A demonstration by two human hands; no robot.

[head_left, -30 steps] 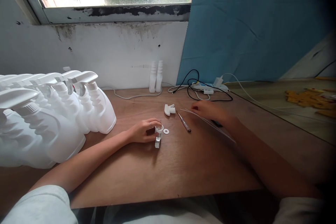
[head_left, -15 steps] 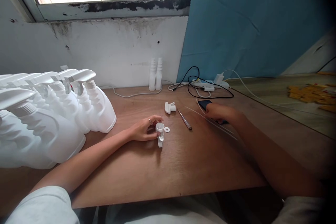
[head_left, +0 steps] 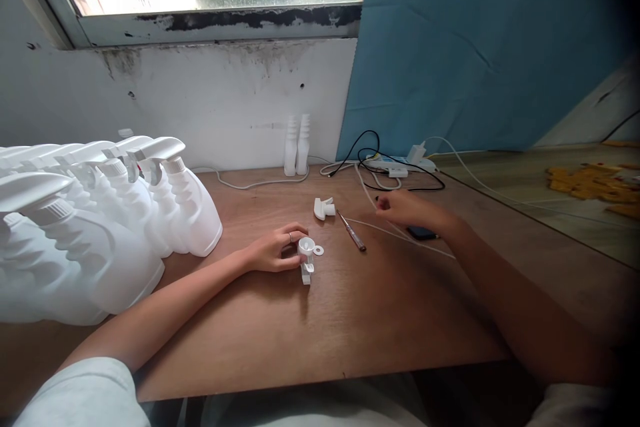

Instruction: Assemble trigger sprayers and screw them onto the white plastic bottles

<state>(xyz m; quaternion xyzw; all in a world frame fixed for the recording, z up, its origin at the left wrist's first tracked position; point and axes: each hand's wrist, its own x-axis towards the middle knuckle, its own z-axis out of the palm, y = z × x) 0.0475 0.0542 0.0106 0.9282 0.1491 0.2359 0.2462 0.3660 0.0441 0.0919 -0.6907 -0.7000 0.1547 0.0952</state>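
My left hand [head_left: 281, 248] is closed around a white spray trigger head [head_left: 307, 255], its round collar facing up on the table. Beside the collar lies a small white ring washer [head_left: 319, 250]. My right hand [head_left: 400, 207] is raised a little at the right, fingers pinched on a thin white tube [head_left: 366, 185]. Another thin white tube [head_left: 373, 224] lies below that hand. Under its wrist is a dark phone [head_left: 421, 233], partly hidden. A second white spray head [head_left: 324, 208] and a screwdriver [head_left: 353, 232] rest between my hands.
Several white spray bottles [head_left: 185, 213] crowd the left side. Two slim white bottles [head_left: 303, 147] stand against the wall. A black cable [head_left: 425, 181] and a power strip [head_left: 425, 163] lie at the back right. Yellow items [head_left: 595, 187] lie beyond the table's right edge.
My right hand has moved up and left off the phone, with the thin white tube shifting along with it. My left hand stays on the spray head.
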